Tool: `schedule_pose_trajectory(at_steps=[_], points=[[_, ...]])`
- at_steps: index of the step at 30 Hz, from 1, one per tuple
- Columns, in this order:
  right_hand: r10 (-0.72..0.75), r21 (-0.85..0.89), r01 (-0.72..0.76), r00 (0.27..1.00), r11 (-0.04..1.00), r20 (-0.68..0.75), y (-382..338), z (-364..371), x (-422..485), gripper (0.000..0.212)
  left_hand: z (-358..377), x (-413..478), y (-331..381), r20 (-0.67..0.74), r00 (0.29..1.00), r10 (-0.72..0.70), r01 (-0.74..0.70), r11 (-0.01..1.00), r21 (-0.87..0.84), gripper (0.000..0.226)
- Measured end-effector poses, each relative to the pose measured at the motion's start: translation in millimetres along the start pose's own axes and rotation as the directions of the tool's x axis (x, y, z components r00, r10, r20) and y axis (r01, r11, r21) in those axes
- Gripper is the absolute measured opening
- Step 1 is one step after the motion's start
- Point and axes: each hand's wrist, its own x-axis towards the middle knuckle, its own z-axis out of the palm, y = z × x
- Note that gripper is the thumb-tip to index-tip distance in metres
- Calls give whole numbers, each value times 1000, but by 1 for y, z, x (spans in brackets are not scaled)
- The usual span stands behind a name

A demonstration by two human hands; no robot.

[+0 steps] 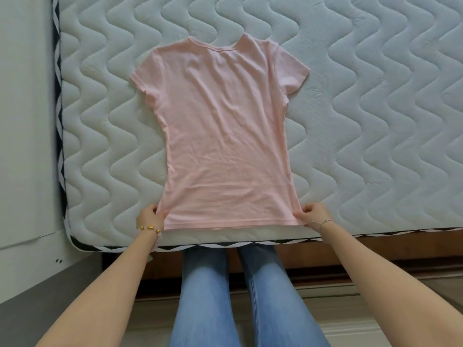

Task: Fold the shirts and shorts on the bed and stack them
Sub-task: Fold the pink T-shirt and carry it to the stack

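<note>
A pale pink short-sleeved shirt lies spread flat on the white quilted mattress, neck away from me and hem at the near edge. My left hand pinches the hem's left corner. My right hand pinches the hem's right corner. Both sleeves lie out to the sides. No other shirts or shorts are in view.
The mattress's near edge has a black-and-white zigzag border, with my legs in blue jeans against the wooden bed frame below it. A white wall or panel runs along the mattress's left side.
</note>
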Motion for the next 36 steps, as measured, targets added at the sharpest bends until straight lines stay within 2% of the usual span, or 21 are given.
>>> schedule_pose_trajectory(at_steps=[4,7,9,14,17,20,23,27,29,30,32,34,36], points=[[-15,52,14,1000,999,23,-3,-4,-3,15,-7,12,-3,116,993,2,-2,1000,0,36],[-101,76,102,995,992,-23,-20,-11,-4,8,-17,22,2,164,985,53,-27,987,-156,38],[-144,149,154,987,977,-72,-38,-15,3,16,-24,31,14,173,981,81,-35,966,-255,38],[-157,402,194,980,895,-123,-103,-27,38,32,-36,62,62,174,983,60,43,844,-535,33],[-192,423,241,969,874,-156,-144,-32,58,35,-44,85,92,163,983,81,46,754,-655,35],[-220,430,300,949,851,-227,-173,-33,74,34,-51,110,116,133,985,107,17,712,-702,38],[-196,399,307,935,864,-295,-190,-37,88,30,-58,127,132,111,989,103,5,711,-703,38],[-136,424,287,926,859,-351,-194,-42,95,17,-66,136,140,73,997,8,48,676,-735,34],[-123,449,268,937,853,-326,-196,-48,96,12,-67,139,142,74,997,-10,60,701,-711,35],[-120,488,255,949,834,-291,-199,-53,97,13,-68,140,144,47,999,-2,33,744,-667,37],[-116,599,209,975,773,-190,-206,-65,99,22,-70,138,152,-100,993,62,-105,847,-522,40],[-98,684,162,986,711,-132,-212,-78,104,30,-75,131,165,-338,925,174,-277,916,-288,37],[-63,756,139,990,639,-128,-219,-93,111,29,-78,125,189,-460,824,331,-419,902,-103,37]])
